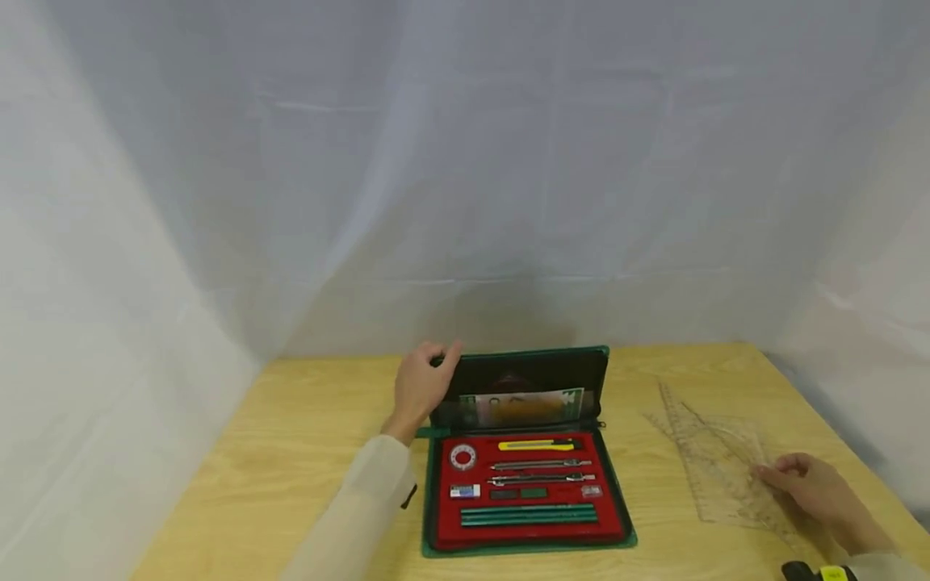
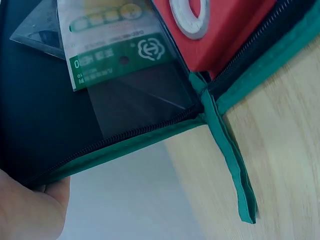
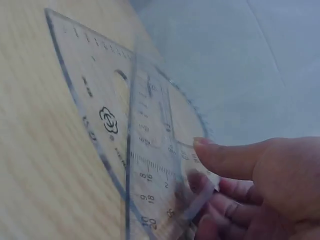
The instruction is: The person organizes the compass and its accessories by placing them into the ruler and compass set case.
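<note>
A zipped drawing-set case (image 1: pixel 529 552) lies unfolded on the table, its dark lid (image 1: pixel 534 371) raised. My left hand (image 1: pixel 424 386) grips the lid's upper left corner, with thumb and fingers on either side of the edge in the left wrist view. Clear plastic set squares (image 3: pixel 92 87) and a protractor (image 3: pixel 187 107) overlap one another. Their edges are held between the thumb and fingers of my right hand (image 3: pixel 280 180), to the right of the case. How many clear pieces there are is hard to tell.
Set in the red insert (image 1: pixel 538 537) are a yellow cutter (image 1: pixel 536 445), two compasses (image 1: pixel 541 465), an eraser (image 1: pixel 465 491), a white ring (image 1: pixel 462 457) and green pencils (image 1: pixel 529 516). A printed packet (image 2: pixel 112 40) sits in the lid's pocket. A green strap (image 2: pixel 232 160) extends from the hinge.
</note>
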`<move>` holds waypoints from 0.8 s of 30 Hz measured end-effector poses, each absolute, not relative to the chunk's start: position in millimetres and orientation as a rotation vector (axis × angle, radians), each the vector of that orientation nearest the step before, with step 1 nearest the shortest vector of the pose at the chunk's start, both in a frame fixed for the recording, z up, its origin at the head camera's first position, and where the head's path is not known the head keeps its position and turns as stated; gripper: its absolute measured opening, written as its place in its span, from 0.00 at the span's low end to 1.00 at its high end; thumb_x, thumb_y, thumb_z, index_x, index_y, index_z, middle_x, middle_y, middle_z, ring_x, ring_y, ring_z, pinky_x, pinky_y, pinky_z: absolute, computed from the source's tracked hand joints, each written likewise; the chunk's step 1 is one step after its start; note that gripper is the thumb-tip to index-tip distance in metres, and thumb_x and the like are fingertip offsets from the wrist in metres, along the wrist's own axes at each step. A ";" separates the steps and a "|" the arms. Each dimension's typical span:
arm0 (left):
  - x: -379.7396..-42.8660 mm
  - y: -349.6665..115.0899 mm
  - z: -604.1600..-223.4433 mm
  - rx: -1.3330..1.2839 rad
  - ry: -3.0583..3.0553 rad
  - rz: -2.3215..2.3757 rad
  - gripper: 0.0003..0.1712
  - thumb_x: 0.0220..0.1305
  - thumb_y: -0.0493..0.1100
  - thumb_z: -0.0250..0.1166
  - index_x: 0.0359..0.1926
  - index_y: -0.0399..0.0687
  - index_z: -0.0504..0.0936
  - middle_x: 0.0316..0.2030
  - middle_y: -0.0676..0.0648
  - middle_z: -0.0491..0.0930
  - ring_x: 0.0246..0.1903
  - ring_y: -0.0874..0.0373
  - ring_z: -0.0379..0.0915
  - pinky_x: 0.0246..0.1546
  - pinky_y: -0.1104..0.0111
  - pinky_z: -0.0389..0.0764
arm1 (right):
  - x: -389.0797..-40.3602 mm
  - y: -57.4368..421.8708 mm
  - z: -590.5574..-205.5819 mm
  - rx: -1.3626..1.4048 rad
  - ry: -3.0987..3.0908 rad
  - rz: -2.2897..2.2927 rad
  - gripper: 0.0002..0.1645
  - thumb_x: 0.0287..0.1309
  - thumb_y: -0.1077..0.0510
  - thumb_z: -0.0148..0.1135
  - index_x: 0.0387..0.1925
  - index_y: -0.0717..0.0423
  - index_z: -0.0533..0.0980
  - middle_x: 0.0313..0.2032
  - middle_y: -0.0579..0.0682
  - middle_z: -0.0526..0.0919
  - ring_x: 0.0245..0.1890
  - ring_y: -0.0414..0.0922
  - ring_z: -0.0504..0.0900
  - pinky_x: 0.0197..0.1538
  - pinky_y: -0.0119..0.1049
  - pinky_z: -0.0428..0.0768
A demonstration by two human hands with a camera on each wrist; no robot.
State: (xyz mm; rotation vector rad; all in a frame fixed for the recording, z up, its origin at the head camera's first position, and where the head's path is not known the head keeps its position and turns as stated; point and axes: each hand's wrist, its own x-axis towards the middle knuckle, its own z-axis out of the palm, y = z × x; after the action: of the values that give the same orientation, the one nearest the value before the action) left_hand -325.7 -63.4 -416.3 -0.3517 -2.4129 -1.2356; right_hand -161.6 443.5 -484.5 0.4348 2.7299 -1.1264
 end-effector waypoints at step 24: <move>-327.8 -50.5 -411.4 -0.304 -2.438 -1.207 0.26 0.68 0.58 0.56 0.18 0.48 0.73 0.29 0.47 0.69 0.24 0.53 0.64 0.26 0.63 0.63 | -163.7 343.2 -413.3 -0.406 3.219 -1.695 0.15 0.62 0.70 0.58 0.50 0.72 0.77 0.44 0.35 0.83 0.43 0.28 0.80 0.40 0.20 0.75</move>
State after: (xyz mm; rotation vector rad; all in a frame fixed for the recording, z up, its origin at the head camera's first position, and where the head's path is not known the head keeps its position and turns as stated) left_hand -327.8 -50.5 -411.4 -0.3041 -2.4384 -1.2069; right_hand -163.7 343.2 -413.3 -0.4064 3.2194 -1.6953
